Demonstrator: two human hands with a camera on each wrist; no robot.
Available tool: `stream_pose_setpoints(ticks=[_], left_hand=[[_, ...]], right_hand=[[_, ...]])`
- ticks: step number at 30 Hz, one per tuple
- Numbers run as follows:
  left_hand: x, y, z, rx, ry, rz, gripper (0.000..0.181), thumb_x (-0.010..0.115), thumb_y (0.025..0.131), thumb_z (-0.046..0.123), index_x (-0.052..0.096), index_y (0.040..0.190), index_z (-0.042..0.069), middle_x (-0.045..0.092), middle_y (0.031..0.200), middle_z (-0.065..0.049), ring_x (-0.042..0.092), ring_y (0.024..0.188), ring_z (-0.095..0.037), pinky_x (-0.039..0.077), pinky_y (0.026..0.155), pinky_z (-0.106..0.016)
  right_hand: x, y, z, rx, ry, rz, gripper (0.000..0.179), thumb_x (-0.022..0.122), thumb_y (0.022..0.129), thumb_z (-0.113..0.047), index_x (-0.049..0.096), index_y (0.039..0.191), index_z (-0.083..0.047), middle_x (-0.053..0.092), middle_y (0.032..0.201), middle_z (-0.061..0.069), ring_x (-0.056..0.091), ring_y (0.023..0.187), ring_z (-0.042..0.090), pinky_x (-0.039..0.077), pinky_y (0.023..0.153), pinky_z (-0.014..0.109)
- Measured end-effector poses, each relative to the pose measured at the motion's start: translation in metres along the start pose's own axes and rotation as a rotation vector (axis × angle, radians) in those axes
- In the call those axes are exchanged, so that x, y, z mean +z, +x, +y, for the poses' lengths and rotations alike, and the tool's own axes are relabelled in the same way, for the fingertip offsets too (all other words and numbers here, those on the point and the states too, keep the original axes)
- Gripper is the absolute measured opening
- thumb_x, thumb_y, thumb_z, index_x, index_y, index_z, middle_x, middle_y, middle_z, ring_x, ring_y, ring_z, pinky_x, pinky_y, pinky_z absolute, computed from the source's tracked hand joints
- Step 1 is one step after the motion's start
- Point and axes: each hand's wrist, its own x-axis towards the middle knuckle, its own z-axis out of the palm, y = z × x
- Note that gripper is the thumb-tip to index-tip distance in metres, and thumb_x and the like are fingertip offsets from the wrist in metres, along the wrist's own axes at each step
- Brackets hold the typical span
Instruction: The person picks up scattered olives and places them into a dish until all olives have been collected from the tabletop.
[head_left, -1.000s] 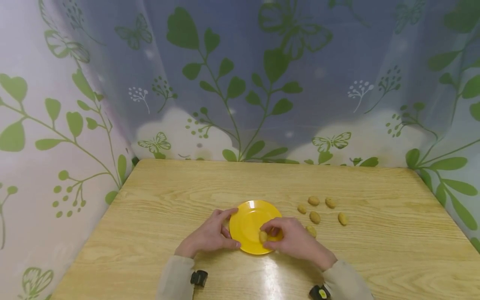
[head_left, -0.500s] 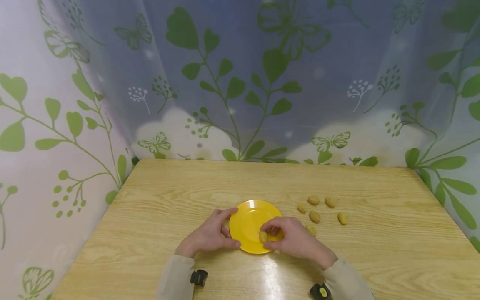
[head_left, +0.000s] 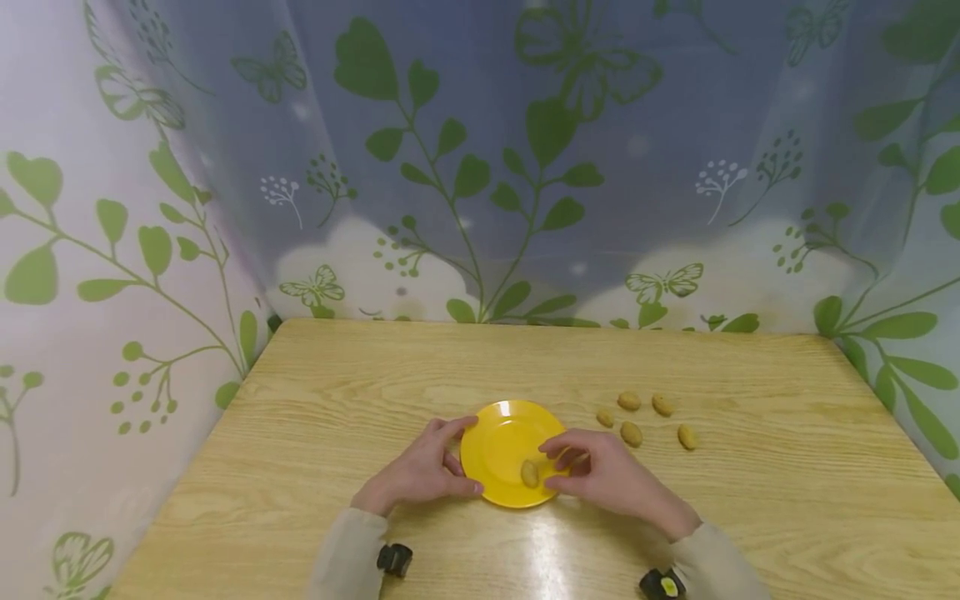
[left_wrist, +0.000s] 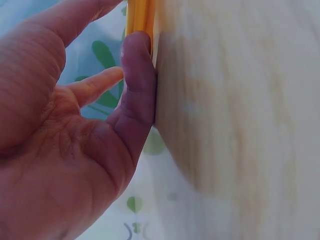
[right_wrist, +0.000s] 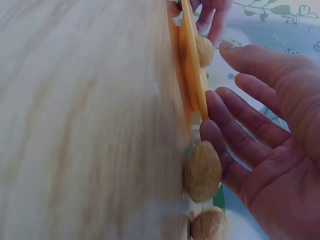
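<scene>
A yellow plate [head_left: 498, 454] lies on the table, with one small tan potato [head_left: 529, 473] on its right part. My left hand [head_left: 420, 468] holds the plate's left edge, thumb and forefinger spread along the rim. In the left wrist view its little finger [left_wrist: 137, 75] touches the plate's edge near the tabletop. Over the plate's right edge is my right hand [head_left: 607, 475], fingers loosely bent and apart from the potato. The right wrist view shows nothing gripped in it; some of its fingers touch the rim, and a table potato [right_wrist: 202, 171] lies close by.
Several more potatoes [head_left: 631, 433] lie loose on the wooden table [head_left: 360, 375], right of the plate. A patterned cloth [head_left: 465, 167] with leaves and butterflies hangs behind the table and along its sides.
My right hand has let go of the potato, which now rests on the plate, and has drawn back a little to the right. My left hand stays at the rim.
</scene>
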Motion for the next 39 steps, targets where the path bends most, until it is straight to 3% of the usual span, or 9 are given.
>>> stream_pose_setpoints(ticks=[25, 39], left_hand=[[0.001, 0.002, -0.003, -0.025, -0.046, -0.002, 0.093, 0.091, 0.078, 0.027, 0.041, 0.155, 0.021, 0.042, 0.137, -0.014, 0.063, 0.088, -0.013, 0.052, 0.080, -0.025], [0.000, 0.001, 0.001, -0.027, -0.043, -0.008, 0.092, 0.091, 0.078, 0.027, 0.041, 0.155, 0.021, 0.041, 0.138, -0.014, 0.062, 0.088, -0.013, 0.052, 0.081, -0.025]], right_hand=[[-0.039, -0.037, 0.003, -0.040, -0.004, 0.216, 0.028, 0.080, 0.089, -0.013, 0.074, 0.115, -0.006, 0.076, 0.106, 0.013, 0.069, 0.086, 0.002, 0.059, 0.070, 0.027], [-0.053, -0.062, 0.023, -0.009, -0.078, 0.275, 0.028, 0.083, 0.086, -0.012, 0.075, 0.112, -0.008, 0.076, 0.103, 0.008, 0.069, 0.085, 0.001, 0.058, 0.067, 0.026]])
